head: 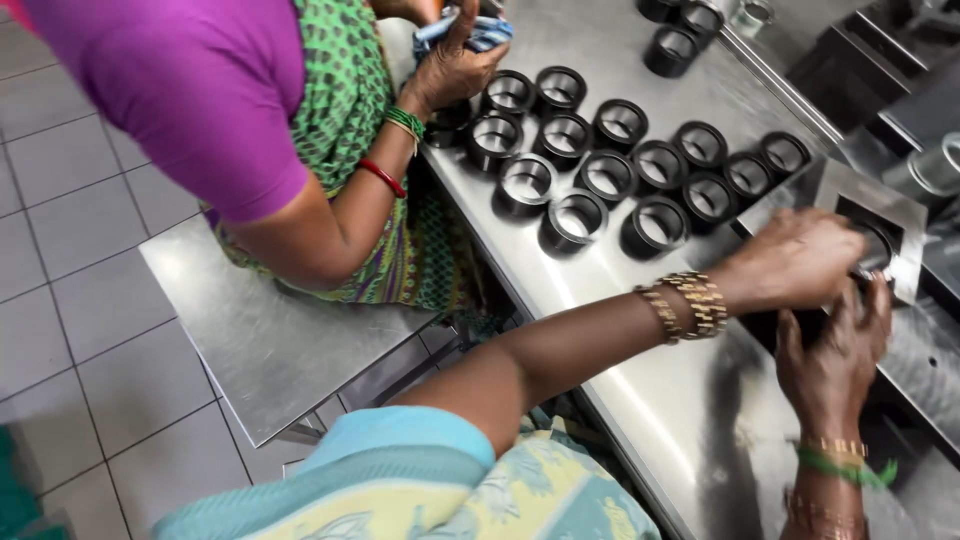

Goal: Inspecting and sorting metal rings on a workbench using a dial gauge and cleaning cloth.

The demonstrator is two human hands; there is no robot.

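My left hand [795,262], with gold bangles at the wrist, reaches across the steel table [620,340]. Its fingers are closed on a metal ring [877,250] seated in the square opening of a steel fixture block [880,212]. Just below it, my right hand [838,352], with a green bangle, has its fingers curled up against the fixture's lower edge. What it holds is hidden. Several black metal rings [575,217] stand in rows on the table to the left of the fixture.
A co-worker in a purple blouse and green patterned cloth leans over the table's far left end, one hand [455,62] on a blue cloth [480,30]. More rings [670,50] stand at the top. A lower steel platform [270,340] sits over the tiled floor. Machine parts [935,170] lie at the right.
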